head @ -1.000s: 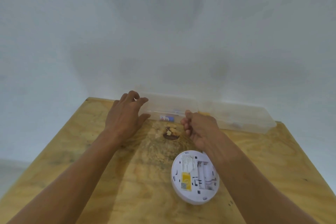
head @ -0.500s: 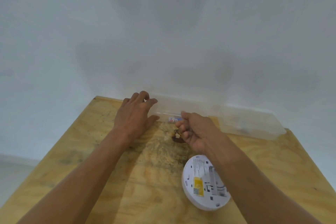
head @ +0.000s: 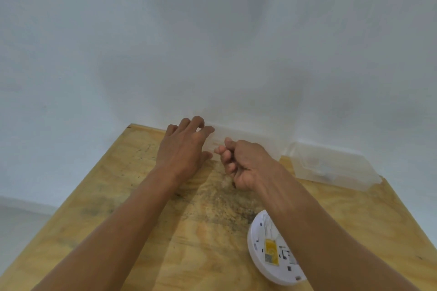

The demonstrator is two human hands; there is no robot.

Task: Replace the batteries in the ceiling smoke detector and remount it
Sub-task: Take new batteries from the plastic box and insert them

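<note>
- Reaching forward from the bottom edge, both bare forearms stretch over the plywood surface [head: 142,231] toward the white wall [head: 212,42] at its far side.
- Left hand [head: 183,149] lies palm down near the far edge, fingers spread wide and slightly arched, fingertips at the near wall of a clear plastic container [head: 331,165] that runs along the wall; it grips nothing.
- Right hand [head: 243,163] sits just beside the left, apart from it, fingers curled inward into a loose fist with the thumb up; I cannot tell whether anything is inside it.
- Smoke detector [head: 269,250], white and round, lies back side up on the surface near the lower right, partly hidden under the right forearm, with a yellow label [head: 270,249] showing, well apart from both hands.
</note>
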